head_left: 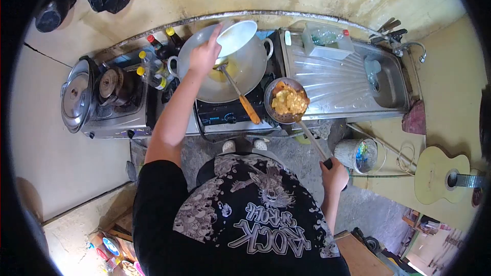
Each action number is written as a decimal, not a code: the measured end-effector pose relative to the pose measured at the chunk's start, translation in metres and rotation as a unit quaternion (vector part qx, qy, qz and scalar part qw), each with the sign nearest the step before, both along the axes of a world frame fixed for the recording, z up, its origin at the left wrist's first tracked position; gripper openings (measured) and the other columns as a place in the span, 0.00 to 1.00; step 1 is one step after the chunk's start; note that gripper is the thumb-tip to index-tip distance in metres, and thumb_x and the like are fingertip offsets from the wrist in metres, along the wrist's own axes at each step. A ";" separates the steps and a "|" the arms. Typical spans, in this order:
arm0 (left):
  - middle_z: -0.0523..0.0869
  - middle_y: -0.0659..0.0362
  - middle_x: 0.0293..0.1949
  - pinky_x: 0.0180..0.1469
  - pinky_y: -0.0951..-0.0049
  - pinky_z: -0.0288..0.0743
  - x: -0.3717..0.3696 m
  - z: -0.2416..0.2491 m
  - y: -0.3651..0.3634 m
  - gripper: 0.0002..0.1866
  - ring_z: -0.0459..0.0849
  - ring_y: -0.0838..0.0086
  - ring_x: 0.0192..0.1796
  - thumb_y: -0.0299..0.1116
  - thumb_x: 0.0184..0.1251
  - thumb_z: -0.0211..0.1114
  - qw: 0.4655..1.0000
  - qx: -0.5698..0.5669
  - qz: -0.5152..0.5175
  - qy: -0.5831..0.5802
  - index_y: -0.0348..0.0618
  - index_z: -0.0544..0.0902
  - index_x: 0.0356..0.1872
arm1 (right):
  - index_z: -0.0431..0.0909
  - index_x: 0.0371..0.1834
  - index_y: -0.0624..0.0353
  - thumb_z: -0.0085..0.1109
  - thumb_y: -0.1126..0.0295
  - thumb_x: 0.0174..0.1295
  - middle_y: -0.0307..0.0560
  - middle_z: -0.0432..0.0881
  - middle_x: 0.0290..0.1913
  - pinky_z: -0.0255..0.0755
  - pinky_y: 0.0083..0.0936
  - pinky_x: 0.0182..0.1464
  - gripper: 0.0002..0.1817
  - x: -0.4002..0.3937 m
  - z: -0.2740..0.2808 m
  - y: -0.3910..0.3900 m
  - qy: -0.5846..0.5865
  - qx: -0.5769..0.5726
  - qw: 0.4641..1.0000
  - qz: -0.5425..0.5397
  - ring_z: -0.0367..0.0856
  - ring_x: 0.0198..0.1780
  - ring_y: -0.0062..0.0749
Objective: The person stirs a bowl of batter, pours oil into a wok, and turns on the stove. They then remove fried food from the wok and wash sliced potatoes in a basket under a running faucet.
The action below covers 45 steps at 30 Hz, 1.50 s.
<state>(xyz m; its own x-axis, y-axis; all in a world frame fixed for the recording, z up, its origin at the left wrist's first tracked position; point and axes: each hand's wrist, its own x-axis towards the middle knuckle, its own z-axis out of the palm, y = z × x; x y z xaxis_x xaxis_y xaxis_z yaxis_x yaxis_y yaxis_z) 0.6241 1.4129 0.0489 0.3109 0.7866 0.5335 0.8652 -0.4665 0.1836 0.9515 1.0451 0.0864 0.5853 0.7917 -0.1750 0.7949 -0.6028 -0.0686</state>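
My left hand grips a white bowl, tilted over the far side of a large wok. A little yellowish liquid, probably oil, lies in the wok's bottom. A spatula with a wooden handle leans in the wok, its handle over the near rim. My right hand is closed around the long handle of a skimmer. Golden-brown fried food fills the skimmer, held to the right of the wok near the counter's front edge.
Sauce and oil bottles crowd the wok's left side, beside a second stove with a dark pot and a lidded pan. Right lie a steel sink, a white bin holding plastic bottles, a bucket and a guitar.
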 end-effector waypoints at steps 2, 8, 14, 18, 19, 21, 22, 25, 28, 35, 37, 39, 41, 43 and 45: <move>0.78 0.54 0.16 0.20 0.60 0.74 0.001 0.011 -0.002 0.35 0.78 0.61 0.17 0.32 0.55 0.58 1.000 0.030 -0.004 -0.003 0.60 0.57 0.66 | 0.78 0.29 0.55 0.64 0.55 0.45 0.51 0.80 0.28 0.71 0.38 0.34 0.16 0.000 -0.006 -0.004 -0.006 0.017 1.000 -0.004 0.80 0.32 0.47; 0.77 0.55 0.13 0.18 0.63 0.72 0.004 0.050 -0.005 0.33 0.77 0.63 0.15 0.31 0.54 0.59 0.994 0.100 0.014 -0.044 0.59 0.62 0.64 | 0.78 0.29 0.56 0.65 0.55 0.44 0.52 0.80 0.27 0.71 0.39 0.34 0.17 -0.002 -0.007 -0.006 -0.002 0.032 0.999 -0.004 0.80 0.32 0.48; 0.76 0.55 0.13 0.18 0.62 0.72 0.006 0.053 -0.005 0.32 0.77 0.63 0.14 0.32 0.54 0.59 0.991 0.124 0.012 -0.055 0.58 0.62 0.64 | 0.79 0.29 0.56 0.67 0.55 0.42 0.52 0.80 0.26 0.71 0.39 0.33 0.17 0.002 -0.012 0.000 0.003 0.055 0.998 0.003 0.80 0.31 0.48; 0.79 0.55 0.18 0.19 0.61 0.73 0.008 0.026 -0.014 0.34 0.78 0.63 0.17 0.33 0.55 0.59 0.998 0.068 0.011 -0.007 0.59 0.59 0.65 | 0.78 0.28 0.56 0.67 0.54 0.42 0.51 0.81 0.27 0.71 0.39 0.32 0.18 -0.001 -0.011 0.005 0.013 0.033 0.999 0.001 0.80 0.31 0.49; 0.79 0.55 0.17 0.19 0.61 0.73 0.009 0.018 -0.014 0.34 0.78 0.62 0.17 0.33 0.54 0.58 0.999 0.048 0.018 0.003 0.60 0.59 0.65 | 0.78 0.28 0.56 0.67 0.54 0.42 0.51 0.81 0.27 0.71 0.39 0.32 0.17 0.001 -0.013 0.008 0.014 0.032 0.999 0.000 0.80 0.31 0.49; 0.78 0.55 0.17 0.20 0.61 0.74 0.007 0.004 -0.023 0.34 0.79 0.61 0.17 0.33 0.54 0.58 0.999 0.000 0.032 0.026 0.61 0.58 0.65 | 0.78 0.27 0.56 0.67 0.55 0.43 0.51 0.81 0.27 0.71 0.39 0.32 0.17 0.002 -0.015 0.010 0.018 0.024 1.000 -0.001 0.80 0.31 0.49; 0.79 0.55 0.17 0.20 0.60 0.74 0.006 -0.001 -0.025 0.34 0.79 0.61 0.18 0.33 0.54 0.58 0.999 -0.014 0.035 0.027 0.62 0.58 0.65 | 0.78 0.26 0.56 0.67 0.55 0.42 0.51 0.81 0.27 0.71 0.39 0.32 0.17 0.001 -0.014 0.011 0.013 0.024 1.000 0.003 0.80 0.31 0.48; 0.79 0.54 0.18 0.21 0.59 0.75 0.008 -0.014 -0.027 0.34 0.80 0.60 0.19 0.33 0.54 0.57 0.998 -0.052 0.038 0.028 0.62 0.58 0.65 | 0.77 0.25 0.56 0.67 0.55 0.42 0.51 0.80 0.26 0.70 0.39 0.32 0.17 0.004 -0.012 0.017 0.008 0.031 0.999 0.007 0.80 0.30 0.48; 0.80 0.53 0.19 0.22 0.58 0.75 0.001 -0.020 -0.023 0.34 0.80 0.59 0.20 0.33 0.54 0.57 0.996 -0.071 0.046 0.022 0.62 0.58 0.65 | 0.77 0.23 0.56 0.68 0.55 0.41 0.51 0.80 0.25 0.70 0.38 0.32 0.17 0.005 -0.015 0.017 0.028 0.039 0.999 0.008 0.79 0.30 0.48; 0.81 0.53 0.20 0.24 0.57 0.75 0.001 -0.001 -0.011 0.34 0.81 0.57 0.21 0.33 0.56 0.55 0.993 -0.089 0.074 -0.015 0.60 0.56 0.66 | 0.78 0.24 0.56 0.68 0.56 0.41 0.50 0.80 0.26 0.71 0.38 0.32 0.16 0.002 -0.010 0.017 0.014 0.027 0.999 0.008 0.80 0.30 0.48; 0.81 0.52 0.20 0.24 0.57 0.75 0.004 0.003 -0.010 0.33 0.80 0.57 0.21 0.33 0.56 0.55 0.994 -0.089 0.066 -0.019 0.58 0.56 0.66 | 0.78 0.25 0.56 0.68 0.55 0.41 0.51 0.80 0.25 0.70 0.39 0.32 0.17 0.004 -0.014 0.015 0.010 0.031 0.999 0.005 0.79 0.30 0.48; 0.81 0.51 0.20 0.24 0.57 0.75 0.012 0.000 -0.011 0.33 0.81 0.56 0.21 0.34 0.56 0.55 0.989 -0.118 0.084 0.003 0.57 0.56 0.66 | 0.77 0.25 0.56 0.68 0.55 0.40 0.52 0.80 0.25 0.70 0.39 0.32 0.17 0.006 -0.019 0.011 0.006 0.037 0.999 -0.001 0.79 0.30 0.49; 0.81 0.51 0.20 0.24 0.56 0.75 0.020 -0.006 -0.012 0.33 0.81 0.56 0.21 0.34 0.56 0.55 0.985 -0.143 0.099 0.020 0.57 0.56 0.66 | 0.78 0.26 0.56 0.68 0.54 0.40 0.52 0.80 0.25 0.70 0.39 0.33 0.18 0.006 -0.019 0.010 0.011 0.030 0.999 -0.005 0.79 0.31 0.48; 0.81 0.51 0.20 0.25 0.56 0.75 0.030 -0.016 -0.014 0.33 0.81 0.56 0.22 0.34 0.56 0.55 0.980 -0.163 0.111 0.031 0.57 0.57 0.66 | 0.78 0.26 0.55 0.68 0.53 0.40 0.52 0.80 0.26 0.70 0.39 0.33 0.18 0.006 -0.019 0.008 0.011 0.027 0.999 -0.013 0.79 0.31 0.48; 0.81 0.51 0.21 0.26 0.56 0.75 0.038 -0.023 -0.017 0.32 0.81 0.56 0.22 0.35 0.57 0.54 0.976 -0.186 0.106 0.035 0.57 0.57 0.66 | 0.78 0.27 0.55 0.68 0.53 0.40 0.52 0.80 0.26 0.70 0.39 0.33 0.19 0.006 -0.018 0.008 0.006 0.028 0.999 -0.021 0.79 0.31 0.49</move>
